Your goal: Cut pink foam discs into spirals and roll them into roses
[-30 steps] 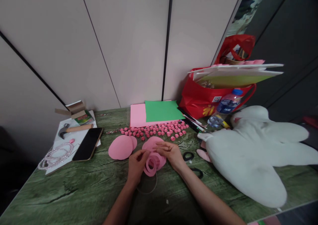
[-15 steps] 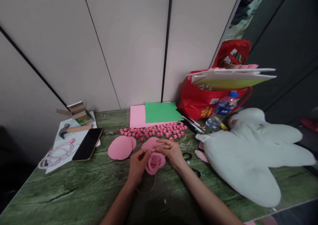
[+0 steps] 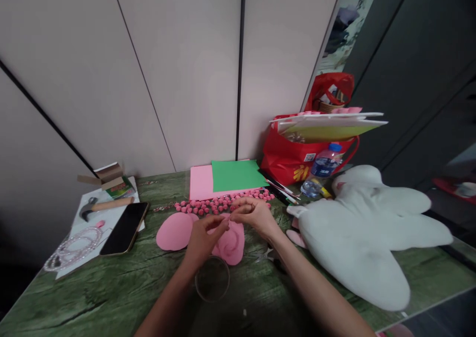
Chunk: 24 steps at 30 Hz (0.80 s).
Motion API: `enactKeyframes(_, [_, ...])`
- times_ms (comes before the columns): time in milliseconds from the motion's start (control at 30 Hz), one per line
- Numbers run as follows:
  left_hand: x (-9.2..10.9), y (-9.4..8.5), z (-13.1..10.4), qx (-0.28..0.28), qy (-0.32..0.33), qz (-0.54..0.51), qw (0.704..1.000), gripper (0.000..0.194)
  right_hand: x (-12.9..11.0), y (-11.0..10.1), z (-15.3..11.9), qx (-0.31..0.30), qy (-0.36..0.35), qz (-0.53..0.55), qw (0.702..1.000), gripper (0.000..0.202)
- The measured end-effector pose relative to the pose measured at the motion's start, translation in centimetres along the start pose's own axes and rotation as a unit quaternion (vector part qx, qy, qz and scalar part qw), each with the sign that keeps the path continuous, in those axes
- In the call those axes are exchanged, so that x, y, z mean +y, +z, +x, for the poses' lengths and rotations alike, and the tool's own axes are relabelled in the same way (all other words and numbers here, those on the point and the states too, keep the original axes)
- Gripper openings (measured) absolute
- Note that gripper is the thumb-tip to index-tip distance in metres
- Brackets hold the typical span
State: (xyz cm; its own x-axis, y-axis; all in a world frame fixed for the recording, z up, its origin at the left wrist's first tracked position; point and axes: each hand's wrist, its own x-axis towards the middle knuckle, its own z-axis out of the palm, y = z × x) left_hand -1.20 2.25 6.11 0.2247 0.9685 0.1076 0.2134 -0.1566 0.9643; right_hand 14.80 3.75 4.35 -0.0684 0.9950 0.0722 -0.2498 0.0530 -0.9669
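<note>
My left hand (image 3: 204, 235) and my right hand (image 3: 256, 218) are closed in pinches, fingertips almost meeting. Between them is the edge of a pink paper spiral (image 3: 229, 245), whose coils hang or lie just below; the fingers partly hide the pinched spot. To the left, several pink paper rounds (image 3: 174, 232) lie stacked, partly behind my left hand. Small rolled pink paper roses (image 3: 201, 208) spread in a band beyond my hands. A clear ring (image 3: 212, 279) sits near my left wrist. Scissors (image 3: 273, 255) show partly beside my right forearm.
Pink (image 3: 201, 182) and green sheets (image 3: 238, 175) lie at the back. A phone (image 3: 124, 229), hammer (image 3: 107, 206) and bead strings (image 3: 76, 245) are at left. A red bag (image 3: 280, 151), bottle (image 3: 323, 168), pens (image 3: 282, 190) and white plush toy (image 3: 357, 233) fill the right.
My hands have drawn closer together at the fingertips, and the pink spiral's coils look flatter. The clear ring shows more fully. The whole view has shifted slightly.
</note>
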Motion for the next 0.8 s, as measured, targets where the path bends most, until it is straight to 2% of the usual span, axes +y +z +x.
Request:
enactKeyframes(267, [1.6, -1.0, 1.5, 0.041, 0.006, 0.019, 0.999, 0.017, -2.1, 1.0, 1.3, -0.055, 0.011, 0.028, 0.998, 0.033])
enactKeyframes(433, [1.8, -1.9, 1.6, 0.04, 0.005, 0.013, 0.999, 0.018, -3.4, 1.4, 1.6, -0.068, 0.009, 0.023, 0.997, 0.034])
enactKeyframes(600, [1.3, -2.2, 1.6, 0.019, -0.001, -0.015, 1.0, 0.015, -3.1, 1.5, 2.0, -0.05, 0.035, 0.007, 0.998, 0.037])
enactKeyframes(800, [1.1, -1.8, 1.8, 0.025, 0.005, 0.013, 1.0, 0.013, -2.4, 1.5, 2.2, -0.043, 0.048, -0.022, 0.998, 0.039])
